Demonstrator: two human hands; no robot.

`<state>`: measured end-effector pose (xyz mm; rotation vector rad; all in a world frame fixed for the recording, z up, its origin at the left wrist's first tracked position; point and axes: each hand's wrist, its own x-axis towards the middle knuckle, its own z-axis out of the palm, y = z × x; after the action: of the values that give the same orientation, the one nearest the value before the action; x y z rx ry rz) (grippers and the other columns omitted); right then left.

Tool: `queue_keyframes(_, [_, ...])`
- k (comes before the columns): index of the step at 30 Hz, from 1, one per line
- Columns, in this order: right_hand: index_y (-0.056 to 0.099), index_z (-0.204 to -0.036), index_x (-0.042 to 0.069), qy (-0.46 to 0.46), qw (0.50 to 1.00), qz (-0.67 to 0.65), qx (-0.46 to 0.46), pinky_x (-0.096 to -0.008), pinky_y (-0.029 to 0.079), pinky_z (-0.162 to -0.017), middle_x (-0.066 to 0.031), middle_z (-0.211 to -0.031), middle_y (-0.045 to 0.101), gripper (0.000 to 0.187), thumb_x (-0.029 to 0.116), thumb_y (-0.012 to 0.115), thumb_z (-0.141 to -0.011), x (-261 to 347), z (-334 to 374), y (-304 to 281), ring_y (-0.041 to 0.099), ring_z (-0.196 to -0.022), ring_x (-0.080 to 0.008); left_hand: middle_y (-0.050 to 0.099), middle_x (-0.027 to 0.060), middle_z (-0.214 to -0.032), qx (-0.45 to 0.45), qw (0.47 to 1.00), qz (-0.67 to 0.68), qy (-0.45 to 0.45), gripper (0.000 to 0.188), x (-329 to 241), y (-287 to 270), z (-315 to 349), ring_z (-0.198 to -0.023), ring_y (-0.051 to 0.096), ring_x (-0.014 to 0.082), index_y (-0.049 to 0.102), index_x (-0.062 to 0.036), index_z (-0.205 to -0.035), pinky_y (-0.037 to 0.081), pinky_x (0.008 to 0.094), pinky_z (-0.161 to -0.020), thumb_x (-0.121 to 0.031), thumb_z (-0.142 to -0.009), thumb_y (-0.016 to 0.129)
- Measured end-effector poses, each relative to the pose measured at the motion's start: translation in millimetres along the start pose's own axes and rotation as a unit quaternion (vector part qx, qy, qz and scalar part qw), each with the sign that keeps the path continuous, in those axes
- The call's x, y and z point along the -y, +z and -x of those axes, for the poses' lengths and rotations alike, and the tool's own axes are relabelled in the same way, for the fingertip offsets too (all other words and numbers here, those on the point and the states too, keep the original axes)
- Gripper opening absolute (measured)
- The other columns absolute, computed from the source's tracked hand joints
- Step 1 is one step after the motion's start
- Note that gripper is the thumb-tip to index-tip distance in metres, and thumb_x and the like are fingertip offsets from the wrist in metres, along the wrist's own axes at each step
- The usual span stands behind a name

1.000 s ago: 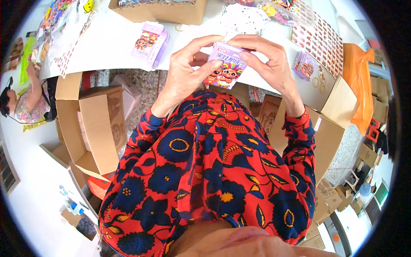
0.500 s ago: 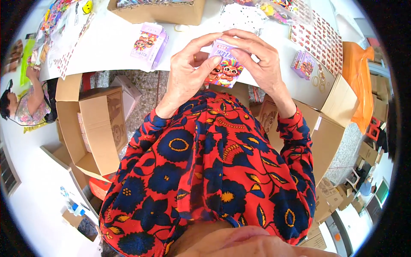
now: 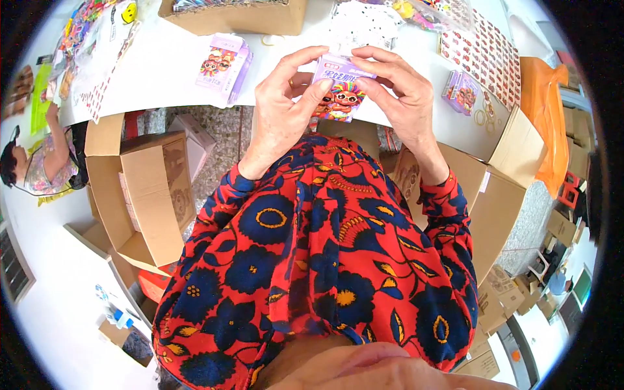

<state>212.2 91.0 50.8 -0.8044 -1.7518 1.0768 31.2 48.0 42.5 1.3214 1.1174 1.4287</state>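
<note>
Between my two hands, a small purple cardboard box (image 3: 339,97) with cartoon figures on its front is held up over the table's near edge. My left hand (image 3: 286,104) grips its left side, thumb on the front. My right hand (image 3: 402,94) has its thumb against the right side and fingers at the top edge. To the left lies a stack of flat purple cartons (image 3: 224,68) with the same print. On the right stands a small purple printed box (image 3: 461,92), with several rubber bands (image 3: 486,116) beside it.
An open cardboard box (image 3: 237,21) stands on the white table (image 3: 156,78). Sticker sheets (image 3: 484,52) and plastic bags lie at the back right. Open cartons (image 3: 140,188) flank me. An orange plastic sheet (image 3: 543,123) hangs at right. Another person (image 3: 49,153) works at far left.
The box in my hands has tilted, so its front faces me more. My right fingers have lifted off its top middle and moved right.
</note>
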Motion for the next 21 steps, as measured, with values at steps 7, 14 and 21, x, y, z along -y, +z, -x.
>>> queue_keyframes(7, [0.062,-0.113,0.004,0.036,0.996,-0.07,0.035,-0.0271,0.048,-0.085,-0.0113,-0.115,0.059,0.03,0.0,0.062,-0.082,-4,4,0,0.057,-0.105,-0.0184,0.059,0.0077,-0.106,0.046,0.999,0.014,0.001,0.03,1,3,-3,-0.084,0.063,0.0139,0.055,0.0001,-0.113,0.053,0.0259,-0.071,-0.001,-0.084,0.061])
queue_keyframes(14, [0.059,-0.118,0.005,0.006,0.995,0.093,0.034,-0.0292,0.047,-0.088,-0.0111,-0.116,0.059,0.036,0.003,0.062,-0.082,9,9,2,0.058,-0.105,-0.0183,0.059,0.0099,-0.106,0.06,0.997,0.026,-0.041,0.033,3,6,1,-0.086,0.061,0.0118,0.055,-0.0007,-0.113,0.052,0.024,-0.068,-0.001,-0.082,0.064])
queue_keyframes(21, [0.058,-0.12,0.007,0.016,0.999,0.02,0.018,-0.0287,0.046,-0.087,-0.0083,-0.111,0.062,0.035,0.007,0.061,-0.085,11,4,-1,0.059,-0.1,-0.0157,0.061,0.0086,-0.097,0.073,0.99,0.109,-0.058,0.041,14,6,0,-0.088,0.058,0.0112,0.052,-0.0001,-0.115,0.05,0.0245,-0.072,-0.013,-0.08,0.07])
